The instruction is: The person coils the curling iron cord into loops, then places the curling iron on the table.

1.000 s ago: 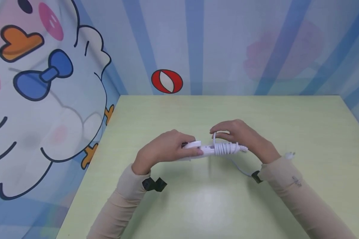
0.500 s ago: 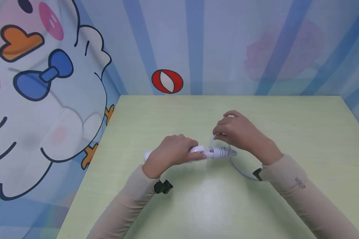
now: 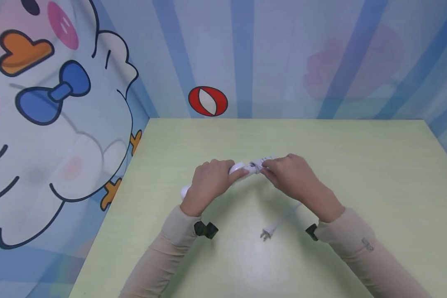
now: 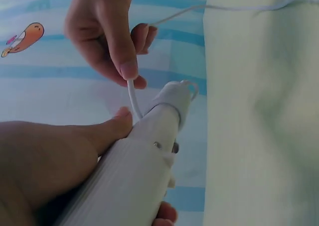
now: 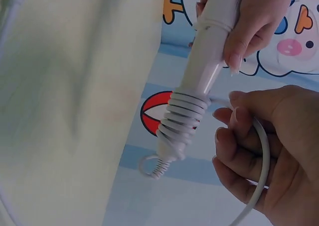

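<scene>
A white rod-shaped appliance that looks like a hair iron [image 3: 240, 166] is held above the table, tilted up toward the right. My left hand [image 3: 211, 178] grips its thick body, thumb along the near side. In the right wrist view several turns of white cord [image 5: 182, 119] circle its narrow handle. Between thumb and fingers, my right hand [image 3: 297, 176] pinches the cord close to the handle; the cord's loose length [image 5: 263, 159] runs across that palm. The two-pin plug [image 3: 267, 233] hangs at the cord's end below the right hand. My left palm hides part of the body.
A pale green table [image 3: 193, 138] lies under both hands. Behind it stands a striped blue wall [image 3: 279, 62], with a printed chick [image 3: 78, 165] on the left side. Black wrist cameras [image 3: 206, 229] are strapped at both sleeves.
The hair iron has risen and tilted upward at its right end. My right hand has come round close to the handle with the cord. The plug has swung from the right toward the middle.
</scene>
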Action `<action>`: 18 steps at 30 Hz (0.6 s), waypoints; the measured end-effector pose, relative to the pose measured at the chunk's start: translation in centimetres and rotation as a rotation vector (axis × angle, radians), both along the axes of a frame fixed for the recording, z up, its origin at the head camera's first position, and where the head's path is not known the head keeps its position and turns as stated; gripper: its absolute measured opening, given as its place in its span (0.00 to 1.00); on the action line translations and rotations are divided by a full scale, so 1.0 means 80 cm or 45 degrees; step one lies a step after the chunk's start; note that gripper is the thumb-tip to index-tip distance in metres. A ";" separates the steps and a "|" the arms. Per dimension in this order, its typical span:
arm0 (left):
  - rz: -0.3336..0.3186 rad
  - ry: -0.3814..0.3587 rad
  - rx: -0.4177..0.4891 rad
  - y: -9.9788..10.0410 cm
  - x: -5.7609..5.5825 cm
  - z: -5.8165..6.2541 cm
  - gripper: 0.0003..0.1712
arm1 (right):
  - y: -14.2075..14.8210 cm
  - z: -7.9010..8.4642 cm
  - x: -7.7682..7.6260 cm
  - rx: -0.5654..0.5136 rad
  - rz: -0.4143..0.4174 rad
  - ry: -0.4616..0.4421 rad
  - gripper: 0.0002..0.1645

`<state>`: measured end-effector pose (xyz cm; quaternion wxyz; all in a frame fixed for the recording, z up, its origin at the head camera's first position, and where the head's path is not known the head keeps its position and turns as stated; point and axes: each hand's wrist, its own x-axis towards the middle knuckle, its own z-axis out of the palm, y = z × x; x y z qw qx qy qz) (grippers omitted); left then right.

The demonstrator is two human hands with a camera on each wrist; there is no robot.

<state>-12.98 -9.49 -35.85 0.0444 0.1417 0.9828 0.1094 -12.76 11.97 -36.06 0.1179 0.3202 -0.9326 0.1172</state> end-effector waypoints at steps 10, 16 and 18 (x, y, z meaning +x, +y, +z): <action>0.065 0.042 0.182 -0.015 -0.017 0.001 0.25 | -0.007 -0.038 0.016 -0.293 -0.093 -0.329 0.13; -0.016 -0.028 0.302 -0.020 -0.017 0.012 0.24 | 0.002 -0.054 0.005 -0.517 -0.029 -0.519 0.15; -0.060 -0.054 0.361 -0.021 -0.015 0.017 0.22 | 0.008 -0.055 -0.002 -0.573 0.003 -0.552 0.15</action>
